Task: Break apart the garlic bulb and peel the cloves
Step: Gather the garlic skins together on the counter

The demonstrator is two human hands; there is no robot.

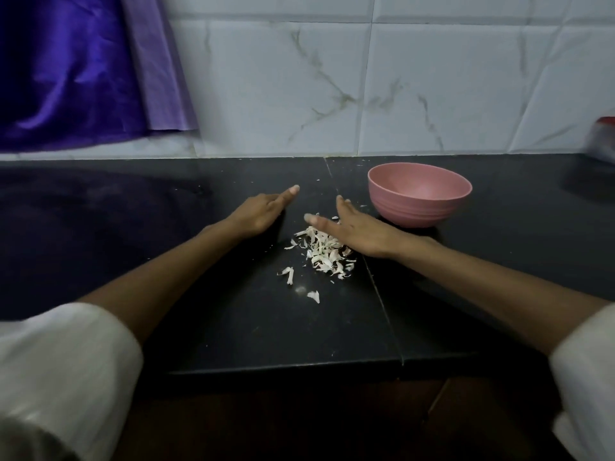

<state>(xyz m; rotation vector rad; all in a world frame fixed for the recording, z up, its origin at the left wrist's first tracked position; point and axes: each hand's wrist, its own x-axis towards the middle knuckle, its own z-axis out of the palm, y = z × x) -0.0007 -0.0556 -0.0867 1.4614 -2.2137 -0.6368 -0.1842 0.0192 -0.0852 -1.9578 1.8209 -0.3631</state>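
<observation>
A heap of white garlic skins (321,252) lies on the black counter (233,311), with a few loose flakes nearer the front edge. My right hand (352,229) lies flat with straight fingers over the heap's far right side and holds nothing. My left hand (263,209) rests on the counter to the left of the skins, its edge down and its fingers extended, also holding nothing. A pink bowl (419,194) stands just right of my right hand; its inside is mostly hidden from here. No whole bulb or clove is visible.
A marbled white tiled wall (366,78) rises behind the counter. Purple cloth (76,71) hangs at the upper left. A blurred container with a red top (604,138) sits at the far right. A seam runs down the counter under the skins.
</observation>
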